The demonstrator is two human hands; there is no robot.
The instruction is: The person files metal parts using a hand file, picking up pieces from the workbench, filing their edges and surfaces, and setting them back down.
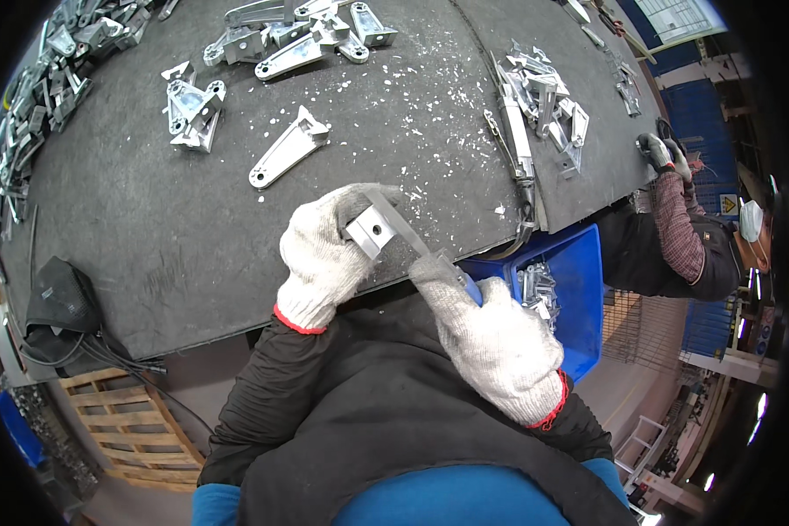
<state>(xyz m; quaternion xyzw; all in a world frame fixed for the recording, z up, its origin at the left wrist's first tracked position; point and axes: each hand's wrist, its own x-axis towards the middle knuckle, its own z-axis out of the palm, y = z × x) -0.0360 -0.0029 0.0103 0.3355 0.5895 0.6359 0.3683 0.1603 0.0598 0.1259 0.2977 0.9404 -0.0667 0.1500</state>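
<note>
My left hand (326, 250), in a white knit glove with a red cuff, is closed around a silver metal bracket (371, 231). One squared end with a round hole shows, and the glove hides the rest. My right hand (500, 346), gloved alike, grips the blue handle of a flat file (405, 226). The file's grey blade slants up to the left and lies along the bracket's edge. Beyond my left hand a single loose bracket (287, 151) rests on the dark work table (175, 237).
Brackets form a small cluster (195, 107), a larger group (302, 37) and a big heap (57, 79). An air tool (515, 131) lies by more parts (548, 96). A blue bin (579, 302) holds metal pieces. Metal chips litter the table. A co-worker (693, 237) works at right.
</note>
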